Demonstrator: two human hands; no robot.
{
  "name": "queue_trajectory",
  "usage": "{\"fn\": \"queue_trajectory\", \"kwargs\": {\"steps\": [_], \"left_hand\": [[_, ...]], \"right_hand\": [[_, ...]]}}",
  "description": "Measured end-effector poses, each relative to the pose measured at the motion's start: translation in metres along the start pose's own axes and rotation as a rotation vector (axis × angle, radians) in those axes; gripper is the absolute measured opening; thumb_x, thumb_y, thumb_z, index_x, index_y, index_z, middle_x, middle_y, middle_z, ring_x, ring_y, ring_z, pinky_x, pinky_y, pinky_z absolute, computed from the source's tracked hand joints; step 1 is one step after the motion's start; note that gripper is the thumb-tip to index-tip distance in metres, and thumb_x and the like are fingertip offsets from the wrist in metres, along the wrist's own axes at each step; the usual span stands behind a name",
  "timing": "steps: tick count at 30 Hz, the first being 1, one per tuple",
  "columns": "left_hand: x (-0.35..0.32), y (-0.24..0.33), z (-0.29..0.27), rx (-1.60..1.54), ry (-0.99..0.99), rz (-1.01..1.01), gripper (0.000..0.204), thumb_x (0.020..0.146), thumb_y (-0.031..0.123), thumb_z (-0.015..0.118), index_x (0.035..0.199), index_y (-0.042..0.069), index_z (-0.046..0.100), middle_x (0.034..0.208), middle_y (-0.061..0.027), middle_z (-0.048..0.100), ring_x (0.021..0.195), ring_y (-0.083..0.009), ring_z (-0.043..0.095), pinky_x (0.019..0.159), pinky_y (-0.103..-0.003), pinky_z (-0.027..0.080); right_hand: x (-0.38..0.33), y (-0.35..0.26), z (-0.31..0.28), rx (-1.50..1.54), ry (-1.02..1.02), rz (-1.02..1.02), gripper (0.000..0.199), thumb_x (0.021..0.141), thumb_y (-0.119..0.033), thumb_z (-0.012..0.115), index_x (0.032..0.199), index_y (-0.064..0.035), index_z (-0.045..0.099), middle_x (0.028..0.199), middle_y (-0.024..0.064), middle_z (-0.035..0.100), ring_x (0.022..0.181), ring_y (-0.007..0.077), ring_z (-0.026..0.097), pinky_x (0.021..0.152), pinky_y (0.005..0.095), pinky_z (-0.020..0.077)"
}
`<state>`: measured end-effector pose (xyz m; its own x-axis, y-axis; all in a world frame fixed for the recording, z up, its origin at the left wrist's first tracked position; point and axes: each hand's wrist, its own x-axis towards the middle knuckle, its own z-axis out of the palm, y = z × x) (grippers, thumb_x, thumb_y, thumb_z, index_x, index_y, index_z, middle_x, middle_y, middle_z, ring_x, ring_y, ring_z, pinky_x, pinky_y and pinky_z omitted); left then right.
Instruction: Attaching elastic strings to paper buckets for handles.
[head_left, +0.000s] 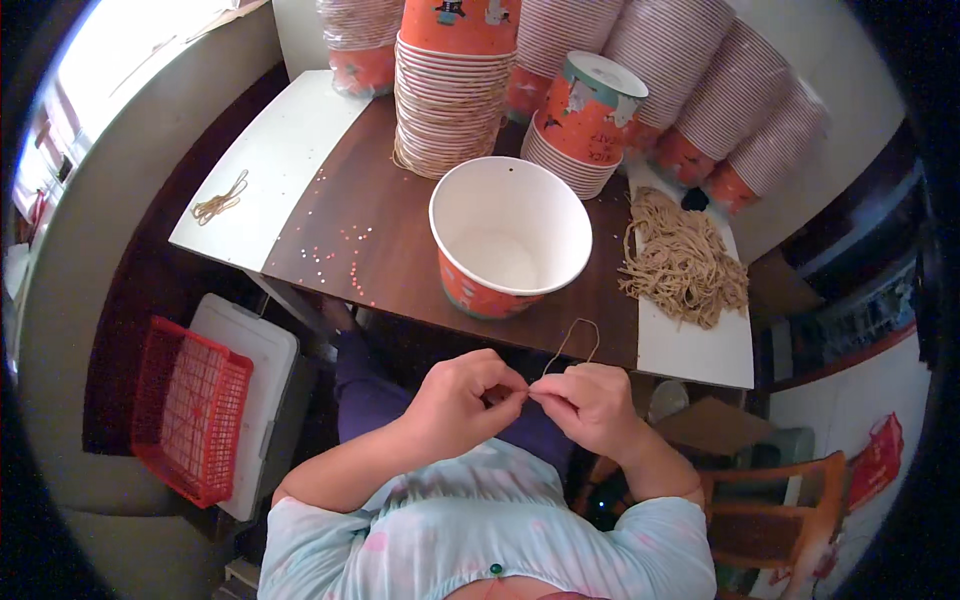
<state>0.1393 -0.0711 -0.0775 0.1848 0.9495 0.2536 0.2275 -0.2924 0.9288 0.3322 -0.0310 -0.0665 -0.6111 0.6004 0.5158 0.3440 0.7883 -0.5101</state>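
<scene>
Twine loop: a thin tan length of twine (581,320) is held in front of the torso, just off the near edge of the desk; its bight is arched above the right hand.
Right hand: the twine is pinched between thumb and forefinger of the right hand (592,405), the other fingers being curled in.
Left hand: the tips of the left hand (465,400) are closed against those of the right, seemingly on the twine's end; the strand there is too small to be made out fully.
Pinching well: the ends are best kept level and gripped close to the tips, with light, even tension, so that the fibres are not frayed and the loop is not twisted.
Paper bucket: an orange bucket with a white inside (512,225) is stood upright on the brown desk (400,235), ahead of the hands; a small hole is seen near its far rim.
Twine supply: a loose tangled heap of twine (690,260) is laid at the right; strands are best drawn singly. A small twine bundle (220,202) is placed at the left.
Bucket stacks: a tall stack (450,105) and a shorter inverted stack (590,115) are set close behind the bucket, so reach beyond it is limited.
Desk litter: coloured paper dots (355,270) are scattered left of the bucket.
Beside the person: a red plastic basket (195,410) is seen left, a wooden chair (770,515) right.
</scene>
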Motion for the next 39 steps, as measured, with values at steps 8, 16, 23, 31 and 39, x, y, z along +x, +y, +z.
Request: {"fn": "queue_trajectory", "kwargs": {"steps": [8, 16, 23, 31, 39], "left_hand": [[0.004, 0.000, -0.001, 0.268, 0.092, 0.394, 0.012, 0.065, 0.001, 0.068, 0.074, 0.004, 0.061, 0.071, -0.0050, 0.056, 0.062, -0.0209, 0.056, 0.058, -0.031, 0.046], [0.027, 0.023, -0.024, 0.660, 0.028, 0.851, 0.016, 0.062, 0.009, 0.071, 0.076, 0.006, 0.064, 0.072, -0.0014, 0.055, 0.060, -0.0148, 0.051, 0.053, -0.031, 0.038], [0.078, 0.034, -0.053, 0.627, -0.203, 0.733, 0.015, 0.069, 0.016, 0.065, 0.081, 0.008, 0.060, 0.080, -0.0073, 0.053, 0.075, -0.0248, 0.056, 0.065, -0.039, 0.045], [0.203, -0.022, -0.104, 0.839, -0.075, 0.124, 0.028, 0.072, 0.018, 0.060, 0.092, 0.000, 0.065, 0.088, -0.0243, 0.062, 0.086, -0.0369, 0.061, 0.078, -0.042, 0.050], [0.151, -0.029, -0.082, 0.724, 0.050, 0.003, 0.030, 0.075, 0.010, 0.049, 0.100, -0.003, 0.062, 0.084, -0.0225, 0.064, 0.074, -0.0349, 0.064, 0.070, -0.043, 0.051]], "right_hand": [[0.007, 0.002, -0.001, -0.225, 0.031, -0.229, 0.019, 0.068, -0.007, 0.071, 0.084, -0.0080, 0.061, 0.076, 0.0056, 0.056, 0.060, 0.0237, 0.054, 0.054, 0.0338, 0.0455], [0.020, -0.004, -0.022, 0.239, -0.016, 0.031, 0.015, 0.071, -0.001, 0.072, 0.083, -0.0054, 0.063, 0.080, 0.0085, 0.059, 0.069, 0.0227, 0.058, 0.061, 0.0315, 0.0474], [0.028, 0.005, -0.032, 0.441, 0.019, 0.270, 0.010, 0.076, -0.002, 0.070, 0.078, -0.0029, 0.060, 0.079, 0.0042, 0.055, 0.069, 0.0135, 0.053, 0.059, 0.0239, 0.0416], [0.068, 0.016, -0.063, 0.601, 0.076, 0.509, 0.007, 0.085, -0.010, 0.063, 0.083, -0.0037, 0.061, 0.077, -0.0054, 0.056, 0.072, 0.0030, 0.050, 0.065, 0.0185, 0.0405], [0.090, 0.031, -0.086, 0.558, 0.076, 0.684, 0.008, 0.084, -0.014, 0.064, 0.083, -0.0053, 0.063, 0.068, -0.0057, 0.055, 0.056, 0.0009, 0.043, 0.050, 0.0177, 0.0341]]}}
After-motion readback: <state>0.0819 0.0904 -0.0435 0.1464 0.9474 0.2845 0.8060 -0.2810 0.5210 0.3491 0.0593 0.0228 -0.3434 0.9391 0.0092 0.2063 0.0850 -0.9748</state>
